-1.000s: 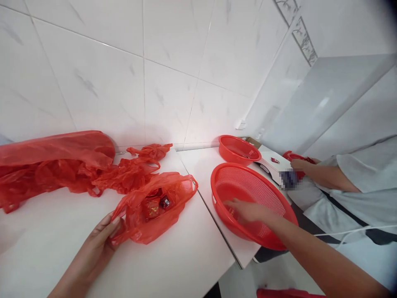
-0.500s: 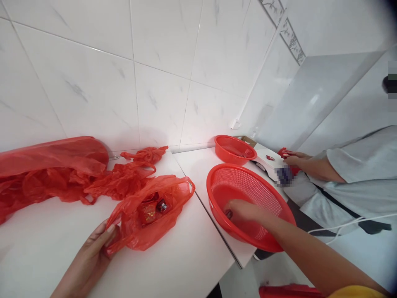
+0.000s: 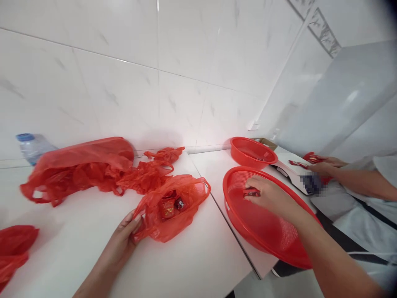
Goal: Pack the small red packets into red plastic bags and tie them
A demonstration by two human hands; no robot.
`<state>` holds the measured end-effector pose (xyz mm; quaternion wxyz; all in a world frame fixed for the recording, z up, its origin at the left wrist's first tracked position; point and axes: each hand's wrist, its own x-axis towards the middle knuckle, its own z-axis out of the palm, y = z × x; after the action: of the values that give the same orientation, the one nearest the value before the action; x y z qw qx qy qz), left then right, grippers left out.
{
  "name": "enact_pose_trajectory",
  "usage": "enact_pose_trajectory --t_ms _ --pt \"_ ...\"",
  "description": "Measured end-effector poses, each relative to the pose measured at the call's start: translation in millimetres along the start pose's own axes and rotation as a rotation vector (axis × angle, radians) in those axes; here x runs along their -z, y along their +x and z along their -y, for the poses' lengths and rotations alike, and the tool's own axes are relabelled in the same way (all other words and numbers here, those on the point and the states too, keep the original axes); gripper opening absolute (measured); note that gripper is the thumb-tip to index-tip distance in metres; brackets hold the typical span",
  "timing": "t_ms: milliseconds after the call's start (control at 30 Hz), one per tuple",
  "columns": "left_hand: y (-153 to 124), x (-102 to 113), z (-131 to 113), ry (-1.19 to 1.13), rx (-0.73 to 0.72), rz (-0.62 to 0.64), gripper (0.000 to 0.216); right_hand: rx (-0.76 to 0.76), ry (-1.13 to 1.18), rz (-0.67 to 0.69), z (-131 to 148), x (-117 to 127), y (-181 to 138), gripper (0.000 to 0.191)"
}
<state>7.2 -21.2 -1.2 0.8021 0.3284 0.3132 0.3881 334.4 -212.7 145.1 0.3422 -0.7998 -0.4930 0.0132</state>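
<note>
My left hand (image 3: 124, 238) pinches the near edge of a small red plastic bag (image 3: 173, 207) lying on the white counter (image 3: 186, 265); a few red wrapped candies (image 3: 169, 205) show through the bag. My right hand (image 3: 268, 194) is raised over the large red colander (image 3: 266, 231) with its fingers closed on a small red wrapped candy (image 3: 251, 192).
A second red basket (image 3: 252, 152) stands behind the colander. Crumpled red bags (image 3: 83, 167) lie at the back left, another red bag (image 3: 12, 248) at the left edge, a water bottle (image 3: 31, 147) beside the wall. Another person's hands (image 3: 322, 165) work at a white device (image 3: 294, 174) on the right.
My right hand has lifted from the colander's bottom with a red candy in its fingers. The view has swung left, bringing the bottle and another bag into sight. My left hand still grips the bag.
</note>
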Motion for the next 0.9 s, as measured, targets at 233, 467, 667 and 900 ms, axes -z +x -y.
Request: enact_pose_trajectory --t_ms 233,467,667,900 --pt "-2.4 2.2 1.2 -0.025 -0.009 0.075 0.019 0.366 0.09 0.304 71.7 -67.6 -7.6 0.007" --pt "-6.3 -3.5 -1.0 -0.013 -0.034 0.077 0.027 0.268 0.138 0.26 66.9 -167.0 21.5 0.019" --pt "-3.3 1.1 -1.0 -0.023 -0.021 0.134 0.026 0.234 0.2 0.073 30.5 -181.9 5.0 0.027" --pt "-4.6 -1.5 -2.7 -0.046 -0.022 0.157 0.031 0.206 0.093 -0.09 -36.9 -176.7 -0.3 0.026"
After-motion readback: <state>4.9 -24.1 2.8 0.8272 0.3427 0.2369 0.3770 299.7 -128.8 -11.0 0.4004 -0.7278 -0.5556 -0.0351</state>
